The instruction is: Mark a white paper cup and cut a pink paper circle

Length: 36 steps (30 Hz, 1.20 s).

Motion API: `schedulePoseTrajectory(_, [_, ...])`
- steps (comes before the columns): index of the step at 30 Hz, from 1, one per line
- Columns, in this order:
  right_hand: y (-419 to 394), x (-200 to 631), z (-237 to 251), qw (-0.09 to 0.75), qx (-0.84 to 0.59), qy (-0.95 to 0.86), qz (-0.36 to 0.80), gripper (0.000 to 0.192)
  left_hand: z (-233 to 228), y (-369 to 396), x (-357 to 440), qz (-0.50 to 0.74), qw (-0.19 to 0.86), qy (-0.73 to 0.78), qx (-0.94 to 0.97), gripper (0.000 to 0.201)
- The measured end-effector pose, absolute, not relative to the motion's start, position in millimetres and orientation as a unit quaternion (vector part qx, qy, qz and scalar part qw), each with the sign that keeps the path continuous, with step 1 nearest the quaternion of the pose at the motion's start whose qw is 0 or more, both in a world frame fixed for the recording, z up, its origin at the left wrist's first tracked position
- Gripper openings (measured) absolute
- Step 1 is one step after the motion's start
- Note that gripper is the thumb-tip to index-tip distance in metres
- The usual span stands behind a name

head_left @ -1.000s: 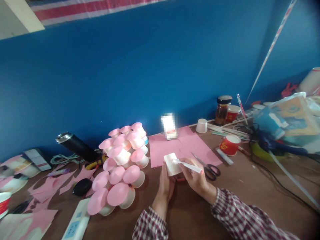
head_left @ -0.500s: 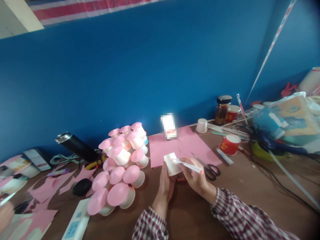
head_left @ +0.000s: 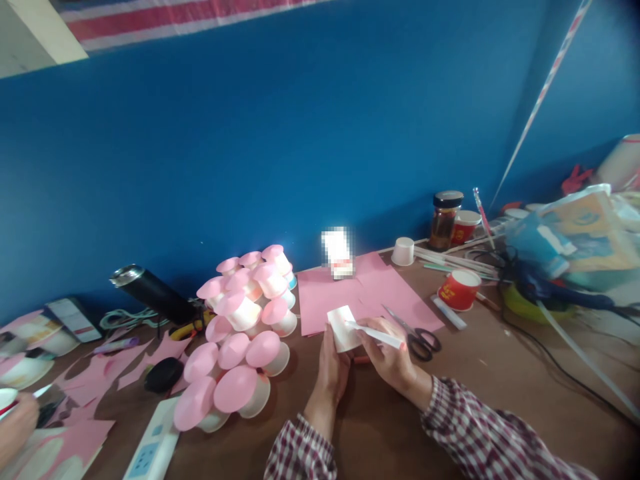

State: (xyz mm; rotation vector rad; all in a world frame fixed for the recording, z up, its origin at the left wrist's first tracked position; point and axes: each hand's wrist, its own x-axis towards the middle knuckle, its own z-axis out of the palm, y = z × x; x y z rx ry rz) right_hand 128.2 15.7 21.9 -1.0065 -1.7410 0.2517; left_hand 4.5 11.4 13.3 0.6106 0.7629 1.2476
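Little is changing around the two hands since the earlier pictures; the main difference is at the far left edge, where another person's hand [head_left: 17,423] is now reaching further into view, with a red-and-white cup rim just beside it. The left hand [head_left: 333,370] is still gripping a small white paper cup [head_left: 344,327], tilted on its side above the brown desk [head_left: 500,393]. The right hand [head_left: 393,357] is pinching a slim white pen-like stick [head_left: 376,333], its tip touching the cup's wall. Flat pink paper sheets [head_left: 350,293] are lying just behind the cup, with black-handled scissors [head_left: 417,337] near the right hand. To the left, a heap of white cups capped with round pink discs [head_left: 240,333] is sitting. A red paper cup [head_left: 459,289] is standing upright on the right; whether it holds anything cannot be told. A dark-lidded glass jar [head_left: 445,220] of brownish contents is standing by the blue wall.
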Motion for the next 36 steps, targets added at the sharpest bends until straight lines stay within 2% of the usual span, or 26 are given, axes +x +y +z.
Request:
schedulePoseTrajectory(7, [17.8,129.6,22.4,0.546,-0.431,-0.713,0.088,0.013,15.2,11.2,5.6,0.561,0.702,0.349,0.265,0.058])
schedulePoseTrajectory(21, [17.0,129.6,22.2,0.528,-0.430,-0.727,0.091,0.012,14.8,11.6,5.4,0.571,0.705,0.338,0.250,0.052])
schedulePoseTrajectory(28, [15.1,128.3,23.1,0.517,-0.425,-0.737,0.097,0.015,16.4,11.0,5.7,0.563,0.694,0.358,0.273,0.057])
schedulePoseTrajectory(36, [15.2,127.8,21.4,0.554,-0.407,-0.716,0.121,0.015,16.2,11.3,5.2,0.571,0.702,0.338,0.259,0.056])
